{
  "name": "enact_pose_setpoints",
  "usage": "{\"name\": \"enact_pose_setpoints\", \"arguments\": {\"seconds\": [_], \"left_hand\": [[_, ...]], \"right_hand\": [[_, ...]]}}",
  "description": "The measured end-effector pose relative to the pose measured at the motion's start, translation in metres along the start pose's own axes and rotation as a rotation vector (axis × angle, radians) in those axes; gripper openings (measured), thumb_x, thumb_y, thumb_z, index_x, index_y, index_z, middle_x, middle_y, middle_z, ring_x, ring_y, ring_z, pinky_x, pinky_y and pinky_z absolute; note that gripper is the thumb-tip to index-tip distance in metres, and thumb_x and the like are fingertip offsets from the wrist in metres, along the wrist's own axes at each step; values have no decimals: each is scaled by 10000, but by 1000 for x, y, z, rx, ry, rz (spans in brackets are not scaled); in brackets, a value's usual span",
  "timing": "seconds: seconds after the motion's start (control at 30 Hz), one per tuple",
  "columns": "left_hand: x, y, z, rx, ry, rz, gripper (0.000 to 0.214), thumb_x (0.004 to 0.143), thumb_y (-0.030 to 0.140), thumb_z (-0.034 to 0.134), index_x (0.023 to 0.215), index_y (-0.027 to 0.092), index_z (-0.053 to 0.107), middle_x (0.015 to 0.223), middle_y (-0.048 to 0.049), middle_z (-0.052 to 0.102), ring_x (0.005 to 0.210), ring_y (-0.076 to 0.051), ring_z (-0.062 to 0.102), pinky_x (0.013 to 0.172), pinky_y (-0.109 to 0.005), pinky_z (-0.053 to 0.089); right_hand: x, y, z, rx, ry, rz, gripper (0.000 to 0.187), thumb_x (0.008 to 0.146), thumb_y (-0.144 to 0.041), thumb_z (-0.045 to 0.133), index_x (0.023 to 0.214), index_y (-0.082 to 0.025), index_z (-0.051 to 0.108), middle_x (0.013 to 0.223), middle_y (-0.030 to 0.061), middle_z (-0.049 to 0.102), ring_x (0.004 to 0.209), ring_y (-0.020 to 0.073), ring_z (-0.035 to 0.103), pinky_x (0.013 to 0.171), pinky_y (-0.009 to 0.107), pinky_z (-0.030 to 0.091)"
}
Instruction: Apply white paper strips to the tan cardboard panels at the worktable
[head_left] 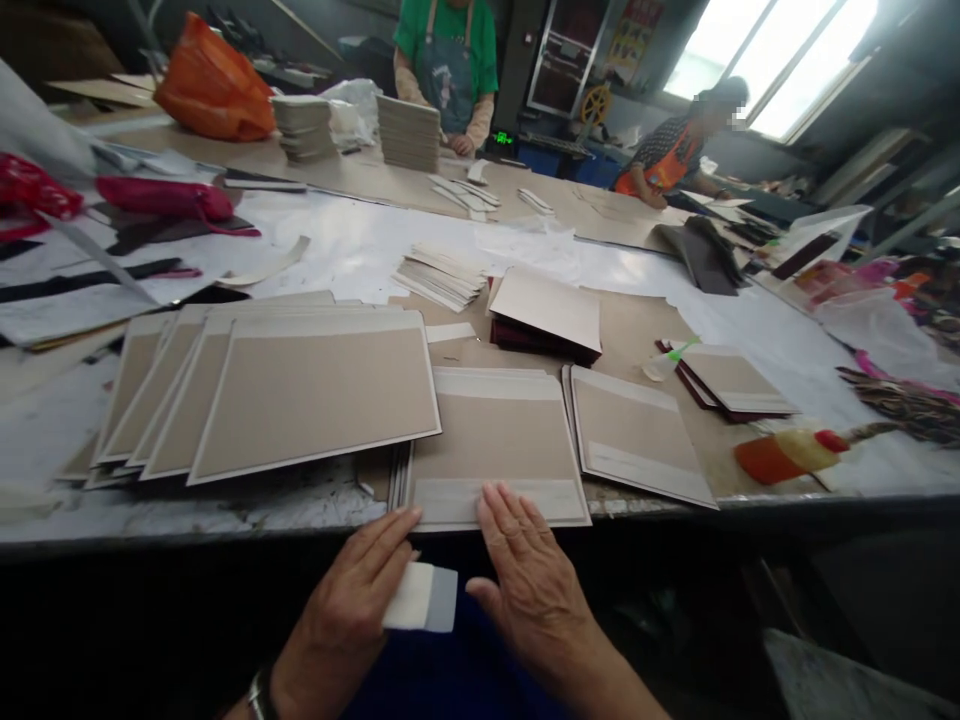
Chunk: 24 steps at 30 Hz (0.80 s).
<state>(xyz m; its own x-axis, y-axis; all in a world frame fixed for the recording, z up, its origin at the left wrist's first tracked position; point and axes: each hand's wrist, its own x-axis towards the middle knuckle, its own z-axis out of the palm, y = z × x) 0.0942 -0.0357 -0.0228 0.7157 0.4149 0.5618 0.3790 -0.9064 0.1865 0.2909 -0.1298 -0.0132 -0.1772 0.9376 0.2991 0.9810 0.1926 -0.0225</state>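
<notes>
My left hand [358, 590] is closed on a small white and grey card [422, 597], held just below the table's front edge. My right hand [529, 575] lies flat with fingers stretched out, its fingertips on the near pale strip of a tan board [495, 440] in front of me. A fanned row of several similar tan boards [270, 395] lies to the left. Another tan board [637, 435] lies to the right.
An orange and yellow glue bottle [787, 452] lies at the right edge. Dark red covers [731, 385] and a stack [546, 320] sit behind. Paper strips [439, 275] lie mid-table. A person in green [448, 60] and another in orange [667, 160] work at the far side.
</notes>
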Motion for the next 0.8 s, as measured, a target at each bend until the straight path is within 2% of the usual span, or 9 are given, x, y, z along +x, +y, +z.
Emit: {"name": "enact_pose_setpoints", "arguments": {"seconds": [0.07,0.13,0.23,0.33,0.43,0.63,0.8], "left_hand": [[3,1,-4,11,-1,10,251,851,52,371,892,102,613,1078,-122,634,1053,-206,546,860,-335,514],[4,0,-6,4,1,9,280,856,50,344,879,111,617,1071,-115,639,1045,-199,552,860,-330,512],[4,-1,-6,-8,23,22,298,852,44,328,869,112,618,1073,-118,636,1040,-204,556,873,-332,495],[3,-3,-4,-4,37,56,291,850,46,330,874,101,615,1080,-130,629,1038,-216,555,875,-339,480],[1,-3,-2,0,45,75,278,852,51,333,875,100,605,1080,-136,623,1030,-220,556,874,-349,471],[-5,-4,5,17,37,109,229,843,51,373,909,80,590,1126,-163,588,1066,-250,529,886,-391,457],[-6,-8,7,46,52,155,234,842,51,369,897,83,594,1115,-169,592,1057,-249,538,874,-378,464]], "right_hand": [[-13,7,8,-31,-29,18,604,880,-371,429,1379,-93,231,1372,141,373,1288,257,288,1025,433,324],[-29,21,10,-79,13,139,574,886,-308,419,1382,-97,223,1362,155,384,1283,267,299,1009,463,335],[-46,40,3,-121,140,405,449,897,-253,383,1313,-84,360,1271,182,477,1224,283,382,971,485,368],[-47,45,-7,-34,155,559,321,903,-214,354,1167,-123,513,1092,145,583,1053,249,508,909,443,424],[-39,43,-13,22,109,604,291,894,-183,349,1089,-150,562,965,117,605,936,236,524,856,417,438],[-28,38,-18,22,28,663,306,869,-148,352,1064,-107,585,892,130,580,863,245,497,809,413,419],[-23,44,-26,332,66,794,289,853,-186,359,989,-116,604,927,128,607,926,235,516,882,414,383]]}}
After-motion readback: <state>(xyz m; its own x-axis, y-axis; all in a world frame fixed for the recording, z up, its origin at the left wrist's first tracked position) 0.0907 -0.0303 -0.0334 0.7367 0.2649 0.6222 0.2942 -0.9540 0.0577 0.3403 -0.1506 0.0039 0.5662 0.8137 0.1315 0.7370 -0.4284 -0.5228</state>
